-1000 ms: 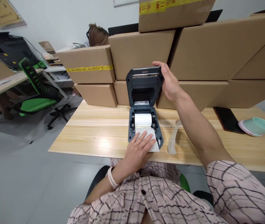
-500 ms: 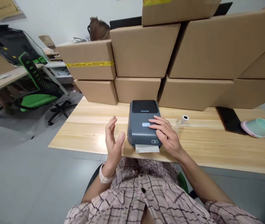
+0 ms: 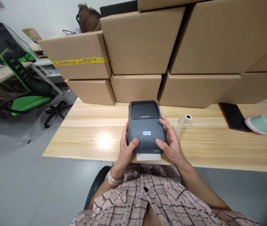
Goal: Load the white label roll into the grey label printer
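A dark grey label printer (image 3: 145, 125) stands near the front edge of the wooden table, its black window at the far end and a pale button on top. My left hand (image 3: 127, 147) grips its left side, thumb on the top cover. On the right side my right hand (image 3: 171, 141) holds it the same way, fingers along the side and thumb on top. A strip of white label paper (image 3: 148, 157) sticks out of the front slot. Right of the printer lies a small paper roll (image 3: 188, 118) with a loose tail.
Stacked cardboard boxes (image 3: 138, 44) wall off the back of the table (image 3: 81, 138). A black phone (image 3: 234, 116) and a mint-green cup (image 3: 265, 123) lie at the right. Left of the table is a green office chair (image 3: 29, 102). A person's head (image 3: 89, 20) shows behind the boxes.
My left hand has come from the air beside the printer onto its left side. My right hand has slid from the top cover to the right side. The view has shifted slightly.
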The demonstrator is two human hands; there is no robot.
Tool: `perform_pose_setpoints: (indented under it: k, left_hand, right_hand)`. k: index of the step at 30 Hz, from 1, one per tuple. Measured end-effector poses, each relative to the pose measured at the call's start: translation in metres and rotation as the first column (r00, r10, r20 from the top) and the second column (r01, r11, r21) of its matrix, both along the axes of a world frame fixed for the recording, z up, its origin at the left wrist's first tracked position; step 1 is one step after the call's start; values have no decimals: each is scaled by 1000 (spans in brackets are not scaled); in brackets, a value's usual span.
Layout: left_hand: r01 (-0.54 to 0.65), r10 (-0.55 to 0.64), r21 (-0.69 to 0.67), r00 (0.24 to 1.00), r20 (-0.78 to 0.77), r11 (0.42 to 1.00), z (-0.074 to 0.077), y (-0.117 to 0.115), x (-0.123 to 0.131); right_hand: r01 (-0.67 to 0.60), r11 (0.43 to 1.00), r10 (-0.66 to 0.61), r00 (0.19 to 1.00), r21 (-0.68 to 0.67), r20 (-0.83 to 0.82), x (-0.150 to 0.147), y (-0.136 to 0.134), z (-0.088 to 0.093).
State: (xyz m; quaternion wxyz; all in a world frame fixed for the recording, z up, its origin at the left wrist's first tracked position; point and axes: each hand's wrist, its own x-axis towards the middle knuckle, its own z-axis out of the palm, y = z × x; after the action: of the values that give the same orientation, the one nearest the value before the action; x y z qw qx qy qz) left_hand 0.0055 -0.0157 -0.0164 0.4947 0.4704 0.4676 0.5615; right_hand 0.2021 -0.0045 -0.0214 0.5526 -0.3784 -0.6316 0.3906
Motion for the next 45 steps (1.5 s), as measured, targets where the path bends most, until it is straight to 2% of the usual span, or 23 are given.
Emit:
perform_pose_setpoints:
  k: [3,5,8,9,10,11,12,14,16,18,21,24,26,28,30,32,34,35,37,40,43,45]
  left_hand:
    - [-2,4,41,999,-51,999,-1,2,-2]
    - [-6,11,53,994,-104,999,-4,-6,-6]
    - [-154,163,61,963,-215,986,-13,-32,-13]
    - [-222,227,46,944,-241,974,-16,-43,-14]
    - [-245,238,-2,941,-243,969,-19,-52,-13]
    - [-202,179,-84,958,-224,976,-20,-60,-12]
    - [-107,75,-187,982,-172,976,-20,-65,-9]
    - [131,-140,-357,990,-1,925,-17,-68,-2]
    - [259,-218,-414,965,145,872,-11,-63,5]
    - [260,-205,-398,963,175,880,-7,-58,8]
    - [221,-200,-336,975,95,916,-7,-54,8]
    - [235,-241,-316,970,22,919,-10,-55,1]
    - [246,-264,-314,964,-15,917,-11,-55,-5]
    - [191,-215,-271,975,-61,944,-8,-54,-14]
    - [24,-42,-169,994,-100,985,-4,-51,-24]
    - [-173,168,-35,978,-126,984,1,-46,-32]
    - [-247,255,71,953,-161,966,4,-41,-35]
    - [-219,234,97,954,-185,971,5,-39,-34]
    - [-95,114,94,968,-222,991,3,-36,-28]
    - [35,-17,74,973,-228,997,-6,-35,-16]
    - [15,18,132,969,-248,991,-13,-37,-9]
    - [2,45,173,962,-271,985,-14,-36,-10]
  right_hand:
    - [35,999,-35,999,32,-7,-3,0,-1]
    - [50,998,-50,999,44,-6,-3,0,-2]
    - [63,995,-66,997,80,35,-2,1,-2]
    - [68,993,-74,995,96,62,-1,1,-1]
    - [73,991,-84,992,109,94,-1,1,-1]
    - [81,989,-96,988,120,124,0,1,-1]
    - [90,987,-110,983,130,150,0,1,-1]
    - [111,983,-139,971,149,193,0,0,1]
    - [128,972,-175,955,197,240,0,-2,5]
    - [139,943,-241,913,304,330,2,-5,12]
    - [64,875,-349,770,481,533,5,-6,27]
    - [-71,865,-344,638,498,689,7,-3,41]
    - [-129,886,-280,616,445,736,6,2,46]
    - [-155,914,-201,633,376,748,6,5,47]
    - [-142,937,-142,680,320,719,7,5,43]
    - [-86,954,-121,768,288,629,11,1,35]
    - [15,969,-139,857,246,497,16,-8,25]
    - [74,976,-158,888,205,432,19,-13,19]
    - [153,984,-173,925,87,339,22,-23,7]
    - [134,989,-111,951,-63,288,21,-33,-6]
    - [105,992,-79,955,-74,286,20,-37,-9]
    - [84,995,-64,958,-60,279,21,-37,-4]
